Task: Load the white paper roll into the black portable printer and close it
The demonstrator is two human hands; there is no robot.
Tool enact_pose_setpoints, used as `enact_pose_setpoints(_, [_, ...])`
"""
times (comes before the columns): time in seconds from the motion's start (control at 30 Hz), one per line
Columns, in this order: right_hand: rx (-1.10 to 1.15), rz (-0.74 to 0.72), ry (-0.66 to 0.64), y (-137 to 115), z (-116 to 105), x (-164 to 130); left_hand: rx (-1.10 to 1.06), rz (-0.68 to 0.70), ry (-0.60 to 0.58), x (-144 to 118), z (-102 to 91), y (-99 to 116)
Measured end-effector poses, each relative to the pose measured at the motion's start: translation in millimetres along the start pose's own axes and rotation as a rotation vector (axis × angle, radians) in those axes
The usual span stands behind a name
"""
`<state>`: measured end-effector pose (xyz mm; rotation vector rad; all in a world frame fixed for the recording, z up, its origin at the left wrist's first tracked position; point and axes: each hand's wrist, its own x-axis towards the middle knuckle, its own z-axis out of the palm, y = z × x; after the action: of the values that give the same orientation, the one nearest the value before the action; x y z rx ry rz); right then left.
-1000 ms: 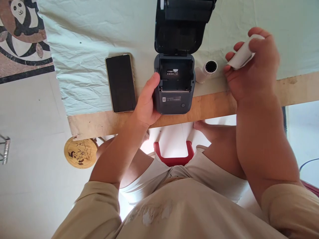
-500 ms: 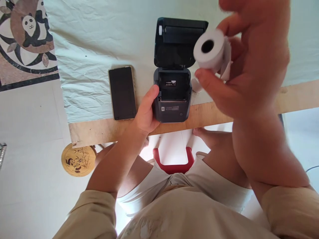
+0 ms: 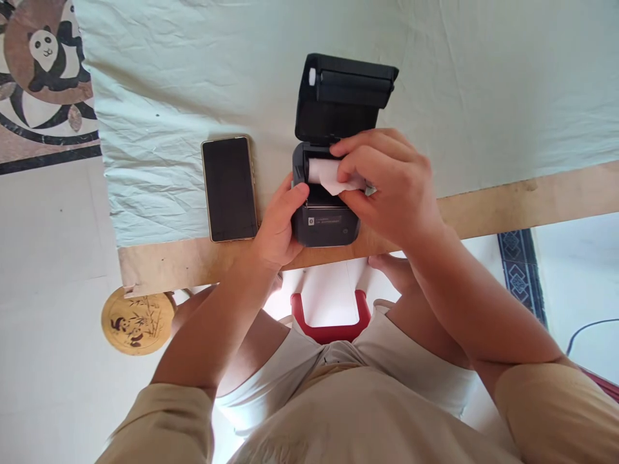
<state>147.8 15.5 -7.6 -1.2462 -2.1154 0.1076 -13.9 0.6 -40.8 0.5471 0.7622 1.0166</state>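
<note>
A small dark label printer [image 3: 326, 227] sits at the table's front edge, its lid [image 3: 344, 96] tipped up and back. My left hand [image 3: 280, 222] grips the printer's left side, thumb on the rim of the paper bay. Inside the bay lies a white paper roll [image 3: 319, 171], on its side across the width. My right hand [image 3: 387, 180] is closed on the roll's right part and its loose paper end, fingers over the top. Those fingers hide the right end of the roll and the bay's right wall.
A smartphone [image 3: 229, 189] with a dark screen lies left of the printer on the pale green cloth [image 3: 159, 84]. The wooden table edge [image 3: 527, 200] runs along the front. Below are a round panda-pattern stool [image 3: 138, 321] and a red seat edge [image 3: 331, 334].
My right hand has come down and left with the paper roll, from beside the lid into the printer's bay. My left hand keeps its hold on the printer.
</note>
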Motion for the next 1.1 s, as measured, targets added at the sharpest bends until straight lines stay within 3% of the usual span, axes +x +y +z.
enact_pose_setpoints(0.13, [-0.033, -0.007, 0.068, -1.1, -2.7, 0.6, -0.043, 0.011, -0.02, 1.3, -1.3, -0.5])
enact_pose_setpoints(0.3, [0.108, -0.181, -0.014, -9.6, -2.4, -1.9, -0.078, 0.025, -0.007, 1.3, -2.6, 2.3])
enact_pose_setpoints(0.47, [0.185, -0.207, -0.066, -12.7, -3.2, -1.2, 0.012, 0.001, 0.053, 0.2, -2.9, 4.5])
enact_pose_setpoints(0.63, [0.311, -0.051, 0.138, -7.2, -12.6, 7.2, 0.039, 0.023, 0.042, -0.5, -2.1, 3.5])
enact_pose_setpoints(0.87, [0.079, 0.071, -0.119, -10.8, -7.3, 0.3, 0.05, 0.078, 0.057, -2.5, -0.9, 3.6])
enact_pose_setpoints(1.03, [0.119, 0.095, -0.169, -14.0, -7.3, -3.8, 0.085, 0.06, 0.064, -2.3, -0.3, 4.9])
enact_pose_setpoints(1.1, [0.145, 0.07, -0.102, -11.5, -10.5, -1.6, 0.112, 0.047, 0.055, -1.9, -1.7, 4.5])
